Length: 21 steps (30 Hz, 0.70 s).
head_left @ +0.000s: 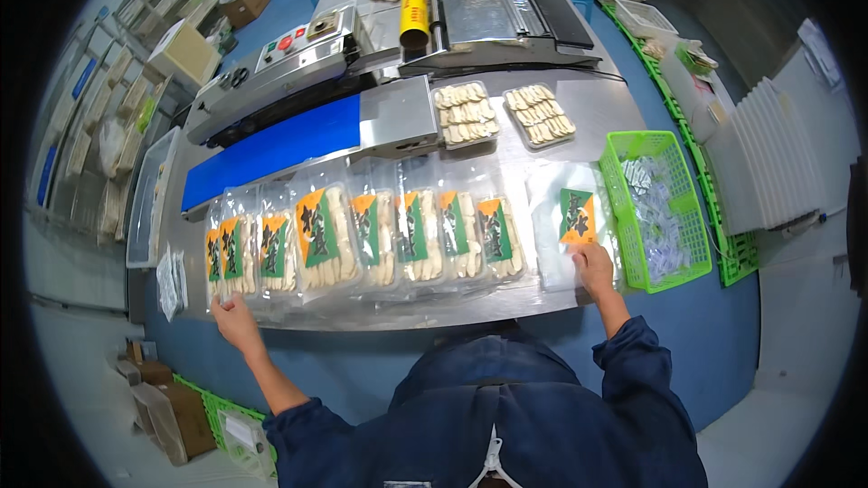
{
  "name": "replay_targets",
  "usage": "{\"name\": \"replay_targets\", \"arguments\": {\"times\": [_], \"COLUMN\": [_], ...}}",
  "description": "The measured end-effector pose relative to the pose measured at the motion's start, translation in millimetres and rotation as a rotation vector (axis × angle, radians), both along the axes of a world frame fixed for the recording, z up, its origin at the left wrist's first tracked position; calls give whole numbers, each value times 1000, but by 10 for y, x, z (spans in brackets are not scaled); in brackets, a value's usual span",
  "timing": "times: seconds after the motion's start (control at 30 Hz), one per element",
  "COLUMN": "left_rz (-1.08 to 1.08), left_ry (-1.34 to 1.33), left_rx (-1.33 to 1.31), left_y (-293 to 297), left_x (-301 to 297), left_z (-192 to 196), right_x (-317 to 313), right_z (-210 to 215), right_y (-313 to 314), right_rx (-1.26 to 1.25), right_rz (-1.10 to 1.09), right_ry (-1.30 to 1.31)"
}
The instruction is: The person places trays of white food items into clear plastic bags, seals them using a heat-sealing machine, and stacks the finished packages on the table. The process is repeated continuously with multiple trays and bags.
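From the head view, the left hand [237, 321] rests at the near edge of the steel table [470, 307], its fingers spread flat, touching the leftmost filled bag [233, 253] of a row that runs left to right. Each bag's long axis points away from the person. The right hand [595, 269] presses with flat, open fingers on an empty printed bag [571, 221], just left of the green basket [653, 208]. Bare table remains in front of the row

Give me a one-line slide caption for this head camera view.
Left hand touches a row of clear filled pouches; right hand rests on an empty labelled pouch beside a green plastic basket.
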<state>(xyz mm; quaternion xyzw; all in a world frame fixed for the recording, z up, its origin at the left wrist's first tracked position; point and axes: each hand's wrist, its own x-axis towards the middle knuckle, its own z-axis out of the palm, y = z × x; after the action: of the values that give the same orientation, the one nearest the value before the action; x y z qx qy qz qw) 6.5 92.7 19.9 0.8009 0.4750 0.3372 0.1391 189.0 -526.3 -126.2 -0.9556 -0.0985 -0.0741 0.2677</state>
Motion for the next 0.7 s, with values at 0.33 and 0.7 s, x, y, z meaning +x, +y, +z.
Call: {"name": "replay_targets", "arguments": {"times": [0.33,0.7], "left_rz": [-1046,-1068], "left_ry": [-187,-165], "left_rx": [-663,-1068], "left_y": [-2884,-3351], "left_x": [995,1282], "left_z": [143,10], "right_x": [-43,15], "right_z": [47,1904], "right_y": [98,1504], "right_rx": [-110,162], "right_rz": [-65,420], "right_ry": [-81,-379]}}
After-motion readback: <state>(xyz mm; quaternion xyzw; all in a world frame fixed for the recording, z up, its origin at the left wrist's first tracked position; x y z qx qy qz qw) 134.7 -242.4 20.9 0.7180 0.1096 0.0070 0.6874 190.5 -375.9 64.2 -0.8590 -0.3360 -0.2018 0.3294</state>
